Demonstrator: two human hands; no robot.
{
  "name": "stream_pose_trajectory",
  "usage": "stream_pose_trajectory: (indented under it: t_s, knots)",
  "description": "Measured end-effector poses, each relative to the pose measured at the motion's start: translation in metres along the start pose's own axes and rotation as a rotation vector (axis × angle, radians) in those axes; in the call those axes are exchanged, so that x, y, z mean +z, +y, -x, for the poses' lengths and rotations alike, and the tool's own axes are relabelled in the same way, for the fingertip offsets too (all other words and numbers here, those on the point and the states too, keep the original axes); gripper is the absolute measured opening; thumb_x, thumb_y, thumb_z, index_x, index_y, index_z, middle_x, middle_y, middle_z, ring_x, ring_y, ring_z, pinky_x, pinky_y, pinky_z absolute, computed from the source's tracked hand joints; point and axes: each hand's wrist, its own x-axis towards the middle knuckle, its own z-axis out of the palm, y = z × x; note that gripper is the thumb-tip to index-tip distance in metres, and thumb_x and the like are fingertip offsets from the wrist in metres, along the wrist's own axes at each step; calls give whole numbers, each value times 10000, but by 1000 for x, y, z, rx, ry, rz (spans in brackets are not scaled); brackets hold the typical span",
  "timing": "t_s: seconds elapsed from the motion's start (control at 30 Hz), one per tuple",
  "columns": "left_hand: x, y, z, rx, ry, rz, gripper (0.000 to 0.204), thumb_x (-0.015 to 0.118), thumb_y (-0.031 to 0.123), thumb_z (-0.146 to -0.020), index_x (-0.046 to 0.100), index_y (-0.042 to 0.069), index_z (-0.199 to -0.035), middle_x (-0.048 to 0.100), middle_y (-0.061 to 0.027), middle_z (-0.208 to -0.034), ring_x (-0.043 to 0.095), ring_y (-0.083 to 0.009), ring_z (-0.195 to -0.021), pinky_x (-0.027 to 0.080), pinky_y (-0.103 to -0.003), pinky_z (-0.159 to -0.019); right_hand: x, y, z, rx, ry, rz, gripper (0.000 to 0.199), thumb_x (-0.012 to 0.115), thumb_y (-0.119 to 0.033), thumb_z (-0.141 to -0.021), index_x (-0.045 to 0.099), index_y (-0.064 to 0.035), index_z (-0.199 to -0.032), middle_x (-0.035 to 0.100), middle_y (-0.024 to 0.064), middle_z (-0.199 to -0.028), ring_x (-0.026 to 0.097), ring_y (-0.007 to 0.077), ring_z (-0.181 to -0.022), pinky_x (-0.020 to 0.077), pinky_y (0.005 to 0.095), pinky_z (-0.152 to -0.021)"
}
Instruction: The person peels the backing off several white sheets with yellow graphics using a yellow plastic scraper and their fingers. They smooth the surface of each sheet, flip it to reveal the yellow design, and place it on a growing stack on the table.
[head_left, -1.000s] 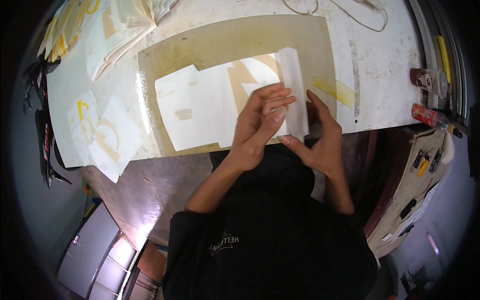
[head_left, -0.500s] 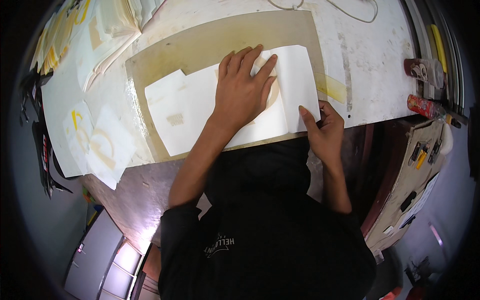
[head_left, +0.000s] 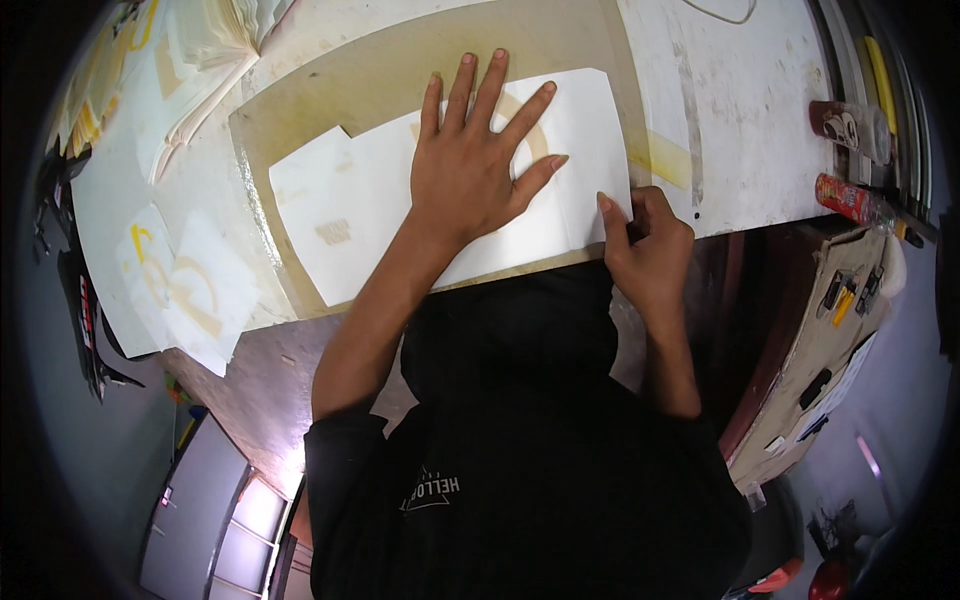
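A wide white sheet (head_left: 370,195) lies over a yellowish translucent mat (head_left: 330,95) on the worktable. My left hand (head_left: 465,175) is spread flat on it, palm down, with the fingertips reaching past its far edge onto the mat. Partly covered by that hand, a tan curved shape (head_left: 540,132) shows on the sheet. At the sheet's near right corner my right hand (head_left: 650,240) is closed, its thumb on top and the other fingers curled at the edge. The fingertips below are hidden.
Loose papers with tan and yellow shapes (head_left: 190,285) overhang the table's near left edge. A stack of sheets (head_left: 215,45) stands far left. On the right are a clear cup (head_left: 850,130), a red-labelled bottle (head_left: 850,200) and a cardboard-topped surface (head_left: 800,375) with small tools.
The sheet's right part, creased and raised before, now lies flatter. My left hand has spread its fingers wider and shifted slightly left and away from me. My right hand stays at the right edge.
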Motion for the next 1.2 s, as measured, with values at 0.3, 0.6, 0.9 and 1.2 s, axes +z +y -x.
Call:
stream_pose_trajectory:
  t_s: [0.3,0.6,0.9,1.2]
  knots:
    - [3,-2,-3,49,31,-34,709,571,667,-941,533,273,-1529,401,-233,-1609,340,-466,-1493,219,-623,-1217,-15,-16,-63,45,-327,-158,264,747,-181,-911,702,72,-972,730,177,-784,682,176,-657,522,329,-610]
    - [-92,-56,10,-135,-93,395,598,839,295,-846,605,10,-1317,682,-239,-1185,647,-412,-1086,496,-459,-962,-49,-38,-20,-405,-130,-237,142,721,-59,-944,686,68,-1000,738,143,-849,683,139,-792,530,300,-719]
    - [-214,-19,32,-9,-54,91,185,795,100,-833,680,14,-949,663,-136,-847,620,-361,-773,490,-450,-709,-33,-26,-7,-412,-30,-623,123,687,79,-920,657,54,-1036,757,158,-1016,702,155,-931,553,292,-853]
    - [-224,-21,58,-135,59,-75,562,908,103,-686,689,43,-1200,699,-135,-993,645,-310,-892,519,-394,-831,-11,-1,-11,-438,-124,-647,178,613,150,-881,624,33,-1015,749,202,-1105,724,226,-1024,566,336,-910]
